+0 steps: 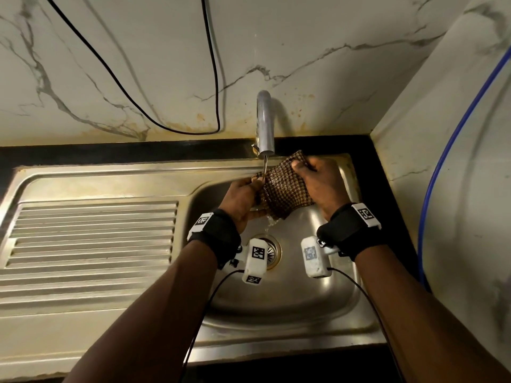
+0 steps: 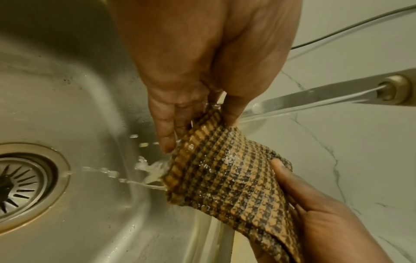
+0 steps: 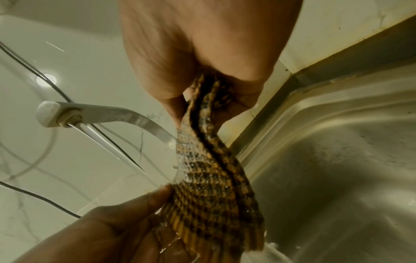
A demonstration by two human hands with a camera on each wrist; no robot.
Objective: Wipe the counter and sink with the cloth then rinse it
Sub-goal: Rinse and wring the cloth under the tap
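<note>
A brown and orange checked cloth [image 1: 284, 186] hangs wet between both hands over the steel sink [image 1: 312, 294], right under the tap [image 1: 265, 125]. A thin stream of water hits it and runs off toward the drain [image 1: 269, 248]. My left hand [image 1: 244, 199] pinches the cloth's left edge between thumb and fingers, as the left wrist view shows on the cloth [image 2: 227, 174]. My right hand [image 1: 318, 179] grips the bunched upper right corner of the cloth [image 3: 213, 186], fingers curled round it.
A ribbed steel drainboard [image 1: 91, 233] lies left of the bowl. A black counter strip [image 1: 124, 152] runs behind the sink, below marble walls. A black cable [image 1: 213, 78] hangs on the back wall and a blue hose [image 1: 442, 167] on the right wall.
</note>
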